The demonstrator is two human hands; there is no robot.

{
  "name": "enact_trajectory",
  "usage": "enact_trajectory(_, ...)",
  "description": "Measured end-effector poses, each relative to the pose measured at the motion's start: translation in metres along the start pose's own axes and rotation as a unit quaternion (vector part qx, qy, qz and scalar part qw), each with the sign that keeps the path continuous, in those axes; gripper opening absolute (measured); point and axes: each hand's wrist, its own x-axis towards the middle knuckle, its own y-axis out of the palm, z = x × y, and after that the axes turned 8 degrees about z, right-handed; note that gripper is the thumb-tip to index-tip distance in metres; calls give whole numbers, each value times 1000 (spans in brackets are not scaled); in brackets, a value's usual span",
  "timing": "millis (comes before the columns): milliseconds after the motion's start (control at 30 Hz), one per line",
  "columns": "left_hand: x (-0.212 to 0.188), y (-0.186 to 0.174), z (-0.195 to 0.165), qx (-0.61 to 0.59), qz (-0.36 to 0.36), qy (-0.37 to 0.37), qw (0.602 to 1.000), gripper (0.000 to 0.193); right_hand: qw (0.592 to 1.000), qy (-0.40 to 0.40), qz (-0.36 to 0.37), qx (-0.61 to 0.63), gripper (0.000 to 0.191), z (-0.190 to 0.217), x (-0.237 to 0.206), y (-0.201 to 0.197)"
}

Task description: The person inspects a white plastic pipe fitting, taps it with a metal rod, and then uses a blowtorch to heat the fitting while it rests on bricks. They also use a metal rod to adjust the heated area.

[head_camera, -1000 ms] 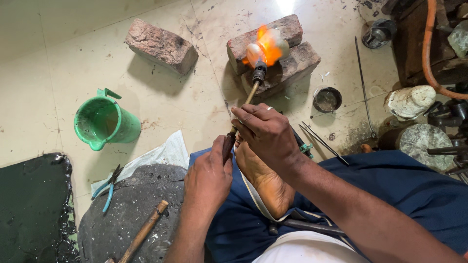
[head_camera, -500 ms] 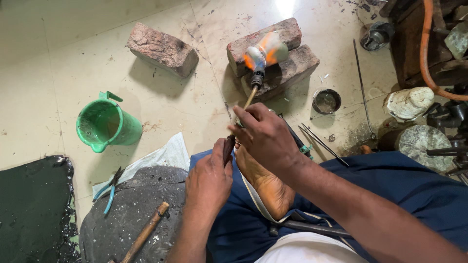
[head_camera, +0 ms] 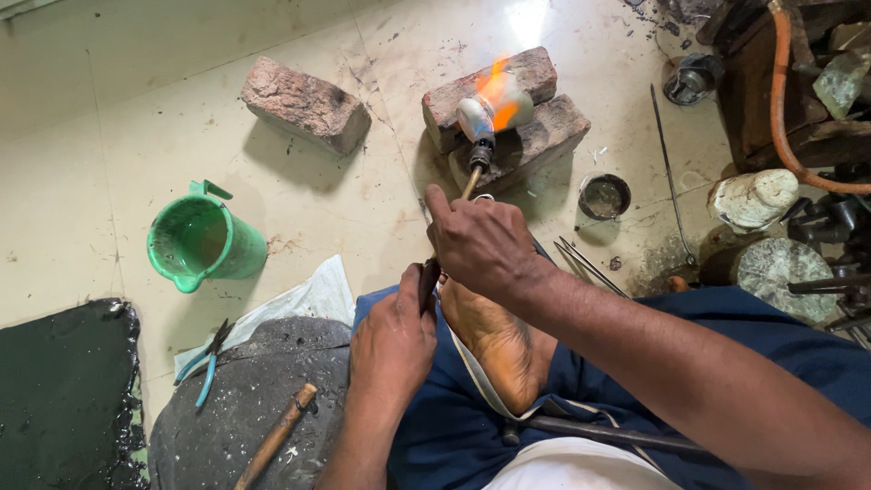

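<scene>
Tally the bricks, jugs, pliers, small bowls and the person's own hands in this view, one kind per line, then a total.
Bricks: 3 – lone one, stacked pair
Green jug: 1
Blue-handled pliers: 1
Small dark bowl: 1
Hands: 2 – left hand, right hand
Total: 8

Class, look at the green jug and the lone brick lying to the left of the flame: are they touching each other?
Apart. The head view shows the green jug standing below and left of the lone brick, with a plain strip of bare pale floor between them.
</scene>
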Motion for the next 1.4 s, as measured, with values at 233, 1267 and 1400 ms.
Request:
enact_trajectory(233,1,-1,-1,1,-10,9,1000,58,999,1,43,3,23,-2,1,-4)
enact_trajectory(1267,-1,3,4,19,-22,18,999,57,998,16,63,-11,44,-1,2,2)
enact_trajectory(1400,0,3,4,18,1,-9,1000,56,999,8,51,-4,49,0,1,1)
